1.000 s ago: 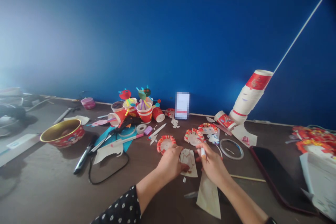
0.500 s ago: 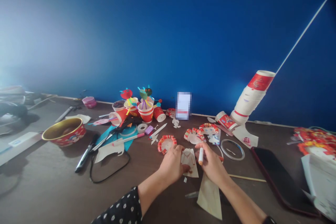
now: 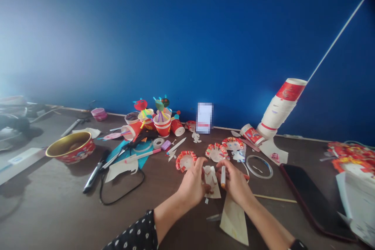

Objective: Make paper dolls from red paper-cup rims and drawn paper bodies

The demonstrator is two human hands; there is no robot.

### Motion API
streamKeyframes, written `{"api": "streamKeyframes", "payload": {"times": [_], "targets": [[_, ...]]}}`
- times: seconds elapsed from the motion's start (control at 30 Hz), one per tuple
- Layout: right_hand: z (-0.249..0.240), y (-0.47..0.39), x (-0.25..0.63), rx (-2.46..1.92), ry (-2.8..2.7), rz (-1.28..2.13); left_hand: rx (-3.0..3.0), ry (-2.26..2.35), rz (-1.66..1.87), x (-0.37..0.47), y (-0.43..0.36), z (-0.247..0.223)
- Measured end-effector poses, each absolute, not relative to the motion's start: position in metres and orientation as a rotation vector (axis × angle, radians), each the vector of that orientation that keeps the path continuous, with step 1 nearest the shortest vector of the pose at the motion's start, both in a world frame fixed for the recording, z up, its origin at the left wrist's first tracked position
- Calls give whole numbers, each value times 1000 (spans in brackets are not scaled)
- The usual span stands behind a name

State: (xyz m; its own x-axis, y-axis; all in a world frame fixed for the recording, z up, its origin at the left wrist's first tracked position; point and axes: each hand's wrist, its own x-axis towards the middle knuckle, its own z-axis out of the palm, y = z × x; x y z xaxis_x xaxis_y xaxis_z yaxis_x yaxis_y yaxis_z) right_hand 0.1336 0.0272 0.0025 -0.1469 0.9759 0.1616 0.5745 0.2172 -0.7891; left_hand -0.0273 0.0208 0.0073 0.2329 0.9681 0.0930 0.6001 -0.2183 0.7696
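My right hand (image 3: 234,181) is closed around a marker pen (image 3: 223,177) with a white body and an orange end. Its fingertips are over the right side of a small white paper piece (image 3: 215,189) with a faint drawn outline. At the paper's left edge my left hand (image 3: 191,183) has its index finger raised and apart from the thumb, which touches the paper. Below my right hand lies a larger cream paper piece (image 3: 234,222), partly under the wrist. Just beyond the hands are red-and-white cut cup rims (image 3: 186,160).
A dark phone (image 3: 316,203) lies at right, near a tape roll (image 3: 271,172). Taped paper cups (image 3: 278,113) lean against the blue wall. To the left are a red bowl (image 3: 73,154), a black-handled cutter (image 3: 95,174) and a cord (image 3: 123,199). Decorated cups (image 3: 162,129) stand at the back.
My left index finger has lifted and spread away from the paper. My right hand and the marker pen have shifted very slightly left.
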Motion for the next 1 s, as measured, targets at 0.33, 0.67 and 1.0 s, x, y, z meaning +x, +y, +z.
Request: {"api": "streamKeyframes", "payload": {"times": [0.33,0.67,1.0], "targets": [[-2,29,133,-1431,-1820,754,1766,1323,941,-28,26,-3],[-5,30,136,-1425,-1778,743,1765,1407,1102,-38,30,3],[-3,30,141,-1491,-1722,747,1993,1662,915,-57,30,7]]}}
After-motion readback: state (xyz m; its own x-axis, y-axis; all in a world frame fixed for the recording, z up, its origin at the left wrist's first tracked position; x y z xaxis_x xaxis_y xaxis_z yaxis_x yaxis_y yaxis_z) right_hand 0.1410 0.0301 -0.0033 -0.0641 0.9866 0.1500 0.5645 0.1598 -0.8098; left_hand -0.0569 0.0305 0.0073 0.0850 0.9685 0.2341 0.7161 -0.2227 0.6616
